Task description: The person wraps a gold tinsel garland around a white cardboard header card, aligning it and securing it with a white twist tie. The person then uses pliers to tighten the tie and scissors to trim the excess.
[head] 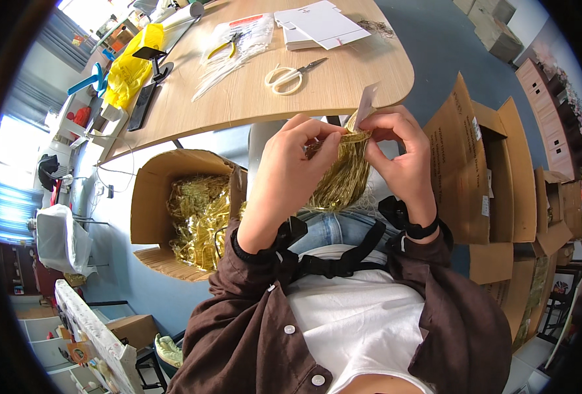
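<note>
My left hand (293, 160) pinches the top band of a gold metallic fringe (340, 184) between thumb and fingers. At the band's other end, my right hand (403, 145) grips it close to a thin pale card (366, 104) that sticks up over the table edge. The fringe strands hang down above my lap, partly hidden behind my left hand. To the left, an open cardboard box (148, 197) holds shiny gold fringe bundles (197, 209), some in clear plastic.
On the wooden table (350, 81) lie white-handled scissors (287, 80), yellow-handled pliers (226, 47), white cable ties (217, 76) and folded white card sheets (323, 24). A yellow plastic bag (131, 69) and a black stand (159, 69) are at left. Open cardboard boxes (456, 167) stand close at right.
</note>
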`<state>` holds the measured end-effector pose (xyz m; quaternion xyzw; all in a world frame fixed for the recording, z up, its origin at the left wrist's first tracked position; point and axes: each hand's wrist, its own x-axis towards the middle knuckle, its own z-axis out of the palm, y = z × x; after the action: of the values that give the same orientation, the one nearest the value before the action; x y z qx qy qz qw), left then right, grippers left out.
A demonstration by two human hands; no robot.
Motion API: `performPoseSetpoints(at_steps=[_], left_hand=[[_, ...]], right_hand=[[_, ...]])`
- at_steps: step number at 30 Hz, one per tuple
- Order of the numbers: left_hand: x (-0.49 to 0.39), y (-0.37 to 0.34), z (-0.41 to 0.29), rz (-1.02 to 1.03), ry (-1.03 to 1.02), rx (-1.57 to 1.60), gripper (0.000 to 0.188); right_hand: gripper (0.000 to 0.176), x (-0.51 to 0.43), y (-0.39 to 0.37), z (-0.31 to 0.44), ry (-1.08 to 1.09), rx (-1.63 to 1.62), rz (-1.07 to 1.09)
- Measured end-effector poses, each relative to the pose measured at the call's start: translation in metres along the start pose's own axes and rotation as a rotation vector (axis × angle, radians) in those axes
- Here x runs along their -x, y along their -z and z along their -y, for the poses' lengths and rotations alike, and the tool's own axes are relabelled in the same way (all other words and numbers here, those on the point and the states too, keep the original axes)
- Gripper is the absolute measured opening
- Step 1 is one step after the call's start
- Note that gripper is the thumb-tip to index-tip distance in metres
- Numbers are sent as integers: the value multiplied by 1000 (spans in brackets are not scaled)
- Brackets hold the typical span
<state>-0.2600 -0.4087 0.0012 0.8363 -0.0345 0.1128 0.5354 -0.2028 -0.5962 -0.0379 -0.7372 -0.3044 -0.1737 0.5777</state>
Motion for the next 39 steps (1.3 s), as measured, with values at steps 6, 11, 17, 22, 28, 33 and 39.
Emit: performPoseSetpoints(at_steps=[6, 11, 17, 22, 28, 33, 39], left_hand=[[-1, 0, -1, -11, -15, 7, 18], [0, -2, -2, 24, -46, -15, 20], [-1, 0, -4, 67, -42, -5, 20], [-6, 17, 1, 249, 42, 26, 26], [-12, 48, 6, 372, 156, -19, 34], [-12, 77, 8, 356, 144, -28, 24], [-15, 87, 18, 273, 22, -50, 11]], right_hand=[[23, 0, 8, 4, -76, -264, 96], [22, -1, 8, 8, -34, -170, 103], [24, -1, 8, 8, -27, -133, 105], [25, -3, 22, 3, -15, -195, 145], [26, -3, 57, -9, -74, -362, 156], [50, 4, 80, -21, -119, -709, 39], [76, 16, 81, -12, -236, -960, -249]])
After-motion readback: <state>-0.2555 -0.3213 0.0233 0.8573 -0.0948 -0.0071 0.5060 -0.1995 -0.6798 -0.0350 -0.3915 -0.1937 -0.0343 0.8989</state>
